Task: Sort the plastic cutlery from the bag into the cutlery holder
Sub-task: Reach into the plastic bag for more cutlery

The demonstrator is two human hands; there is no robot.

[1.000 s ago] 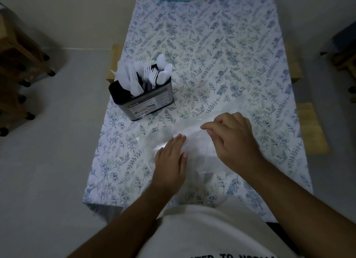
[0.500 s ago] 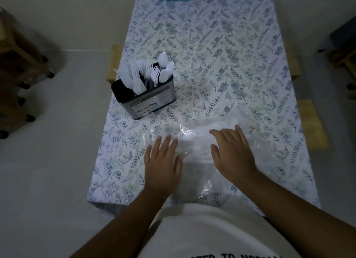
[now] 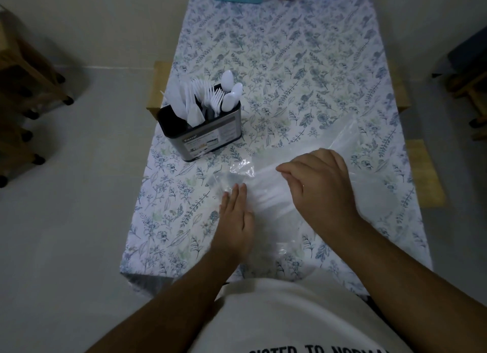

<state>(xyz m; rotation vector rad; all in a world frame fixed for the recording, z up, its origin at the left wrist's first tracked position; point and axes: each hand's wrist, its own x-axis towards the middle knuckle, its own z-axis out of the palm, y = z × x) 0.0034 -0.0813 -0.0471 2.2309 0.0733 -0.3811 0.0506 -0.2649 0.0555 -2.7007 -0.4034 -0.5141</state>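
From here, right hand point(image 3: 320, 186) went from flat to fingers curled pinching the clear plastic bag point(image 3: 266, 194), left hand point(image 3: 235, 218) flat pressing it, near the full black cutlery holder point(image 3: 201, 135), so probably folding up.

Dim room; grey floor point(image 3: 66, 221), pale wall point(image 3: 118, 23), wooden shelving point(image 3: 23, 71) left.

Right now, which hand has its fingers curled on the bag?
The right hand: its fingers curl and pinch the bag. The left hand lies flat on it, fingers straight.
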